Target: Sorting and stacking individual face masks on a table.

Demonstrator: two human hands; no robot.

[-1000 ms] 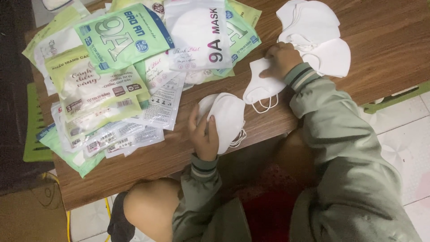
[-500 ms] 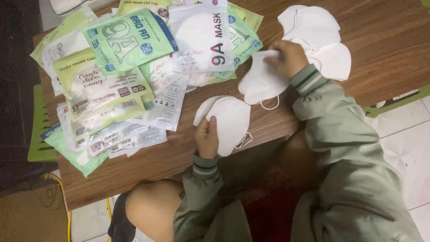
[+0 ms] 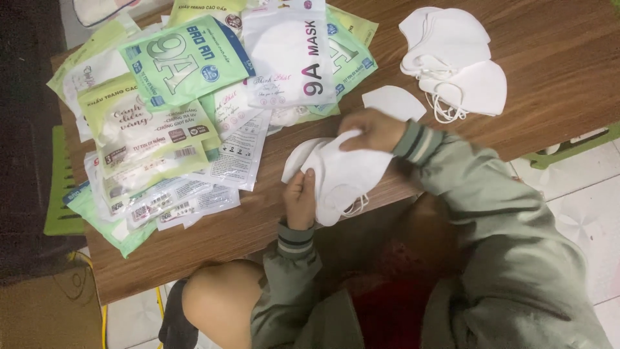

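Over a wooden table point(image 3: 549, 39) above pale floor tiles, both hands point(image 3: 300, 200) point(image 3: 371, 129) grip white masks point(image 3: 342, 178).

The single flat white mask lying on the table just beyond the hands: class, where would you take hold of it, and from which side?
Probably the single flat mask is best pinched at its pointed near-left corner, coming from the right hand: that edge lies free on the wooden table, clear of the mask stack.

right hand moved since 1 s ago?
Yes. The right hand left the mask stack and came toward the left hand, bringing a white mask over the table edge.
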